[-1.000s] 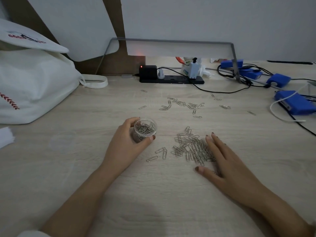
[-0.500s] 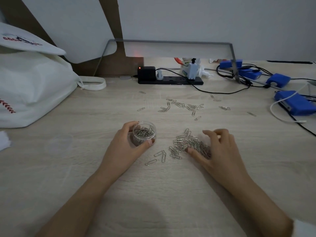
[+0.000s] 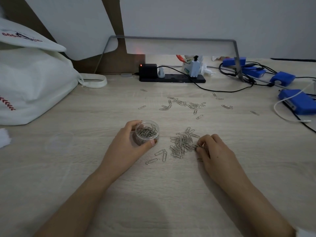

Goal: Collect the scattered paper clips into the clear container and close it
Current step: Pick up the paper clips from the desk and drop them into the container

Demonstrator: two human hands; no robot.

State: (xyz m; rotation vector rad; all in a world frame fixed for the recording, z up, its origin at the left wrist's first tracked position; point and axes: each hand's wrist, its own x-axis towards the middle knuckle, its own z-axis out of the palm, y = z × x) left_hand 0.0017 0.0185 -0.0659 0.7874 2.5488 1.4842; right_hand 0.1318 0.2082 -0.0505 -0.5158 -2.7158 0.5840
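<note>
My left hand (image 3: 126,144) wraps around a small clear round container (image 3: 147,132) standing upright on the wooden table; it has no lid on and holds several silver paper clips. A dense pile of paper clips (image 3: 182,144) lies just right of it. My right hand (image 3: 213,151) rests at the pile's right edge with fingers curled, pinching some clips. Three loose clips (image 3: 159,156) lie below the container. More scattered clips (image 3: 188,105) lie farther back. A faint clear round lid (image 3: 59,142) lies flat to the left.
A white cloth bag (image 3: 32,86) fills the left side. A black power strip (image 3: 172,77) with plugs and cables runs along the back. Blue devices (image 3: 301,101) and a white cable sit at the right edge. A grey metal frame (image 3: 236,57) stands behind.
My right hand went from flat beside the pile to curled, raking clips together and pinching some at the pile's right edge. My left hand kept holding the container.
</note>
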